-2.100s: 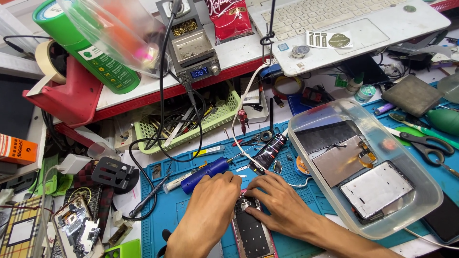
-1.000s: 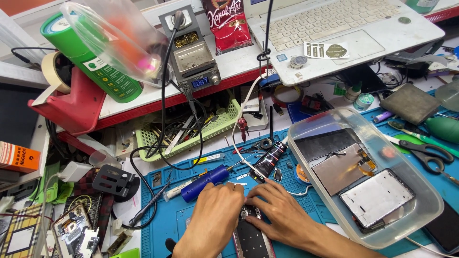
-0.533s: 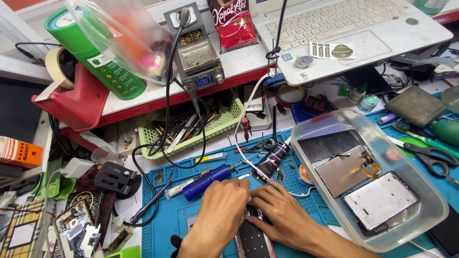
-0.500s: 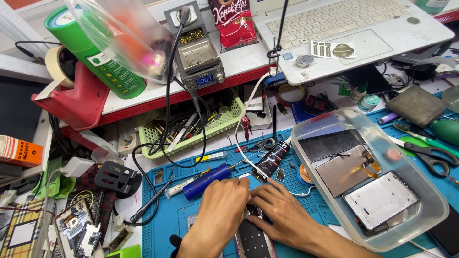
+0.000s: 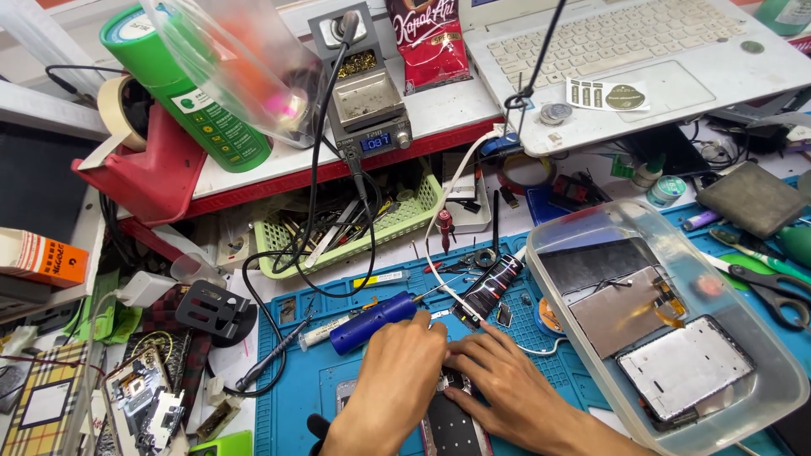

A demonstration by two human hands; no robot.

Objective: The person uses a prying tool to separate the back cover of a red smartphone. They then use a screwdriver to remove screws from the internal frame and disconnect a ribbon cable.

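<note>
My left hand (image 5: 394,380) and my right hand (image 5: 500,382) rest together over an opened dark phone (image 5: 450,426) lying on the blue work mat (image 5: 296,371) at the bottom middle. Fingers of both hands press on the phone's top end, hiding what lies beneath them. A blue-handled tool (image 5: 372,323) lies just beyond my left fingers. A black glue tube (image 5: 487,290) lies just beyond my right fingers.
A clear plastic tub (image 5: 760,371) holding phone screens and frames stands at the right. A green basket of tools (image 5: 351,232), a soldering station (image 5: 367,110), a green canister (image 5: 186,93) and a white laptop (image 5: 642,59) stand behind. Scissors (image 5: 773,287) lie far right.
The view has shifted slightly. My hands have stayed on the phone's top end, with only small finger movements.
</note>
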